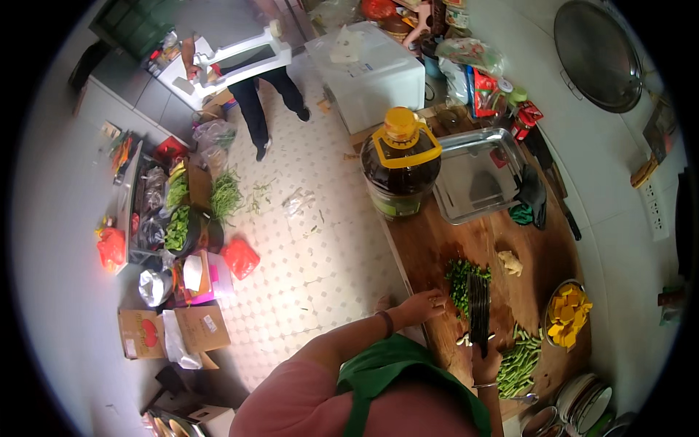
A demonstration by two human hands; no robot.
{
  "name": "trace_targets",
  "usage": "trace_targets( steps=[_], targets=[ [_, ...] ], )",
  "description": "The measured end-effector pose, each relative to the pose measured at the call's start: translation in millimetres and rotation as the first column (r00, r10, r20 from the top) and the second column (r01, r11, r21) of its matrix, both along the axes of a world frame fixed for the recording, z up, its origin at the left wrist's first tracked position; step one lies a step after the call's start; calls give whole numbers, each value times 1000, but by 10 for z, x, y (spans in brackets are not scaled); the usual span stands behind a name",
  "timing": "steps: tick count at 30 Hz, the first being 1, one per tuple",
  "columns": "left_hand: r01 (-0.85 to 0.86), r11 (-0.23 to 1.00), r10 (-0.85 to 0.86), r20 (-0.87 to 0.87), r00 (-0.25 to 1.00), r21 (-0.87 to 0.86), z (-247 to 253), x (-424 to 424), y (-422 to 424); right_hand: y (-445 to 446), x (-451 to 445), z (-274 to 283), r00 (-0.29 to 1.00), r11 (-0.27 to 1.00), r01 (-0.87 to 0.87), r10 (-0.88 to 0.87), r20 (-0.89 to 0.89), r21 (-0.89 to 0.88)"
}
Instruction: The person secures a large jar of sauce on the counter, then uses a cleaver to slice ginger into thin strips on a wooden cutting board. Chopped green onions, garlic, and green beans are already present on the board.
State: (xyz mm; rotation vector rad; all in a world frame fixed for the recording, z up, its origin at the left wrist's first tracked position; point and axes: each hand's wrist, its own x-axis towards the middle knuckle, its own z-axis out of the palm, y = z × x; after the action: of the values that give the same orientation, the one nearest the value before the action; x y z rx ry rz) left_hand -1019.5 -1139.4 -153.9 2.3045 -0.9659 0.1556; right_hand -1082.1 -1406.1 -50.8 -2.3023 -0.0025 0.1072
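My right hand [486, 366] is closed around the handle of a kitchen knife [479, 306], whose dark, streaked-looking broad blade lies over the wooden board. Chopped green herbs [458, 278] show on both sides of the blade. My left hand [428, 307], with a ring and a dark wristband, is just left of the herbs by the board's near edge; its fingertips are too unclear to read. Pale pieces like garlic cloves [464, 340] lie near the knife handle. A piece of ginger root [510, 263] sits beyond the blade, and cut green beans [519, 363] are heaped right of my right hand.
A bowl of orange pumpkin chunks [568, 314] stands at the right. Beyond are a large oil bottle [401, 164], a steel tray [475, 175] and another knife [572, 225]. Stacked bowls [584, 404] sit near me. Across the floor, a person [256, 93] carries a white frame [246, 63].
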Motion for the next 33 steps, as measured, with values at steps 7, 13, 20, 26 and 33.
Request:
trace_targets(
  steps=[7, 13, 20, 26, 33],
  targets=[
    [-74, 997, 75, 35, 997, -10, 56, -148, 74, 52, -94, -61, 1000, 1000, -22, 22, -15, -20],
    [-103, 995, 103, 19, 994, -20, 164, -250, 109, 44, -201, -242, 997, 997, -74, 75, 23, -24],
    [72, 991, -77, 40, 996, 110, 184, -295, 250, -106, -275, -1000, 967, 991, -133, 132, 220, -11],
    [178, 910, -194, 4, 981, 375, 159, -29, 33, -45, -216, -885, 965, 875, 28, 102, 240, -484],
    [44, 985, -59, 87, 994, 167, 4, -221, 166, 307, -182, -122, 973, 955, -97, 150, 173, -280]
  ],
)
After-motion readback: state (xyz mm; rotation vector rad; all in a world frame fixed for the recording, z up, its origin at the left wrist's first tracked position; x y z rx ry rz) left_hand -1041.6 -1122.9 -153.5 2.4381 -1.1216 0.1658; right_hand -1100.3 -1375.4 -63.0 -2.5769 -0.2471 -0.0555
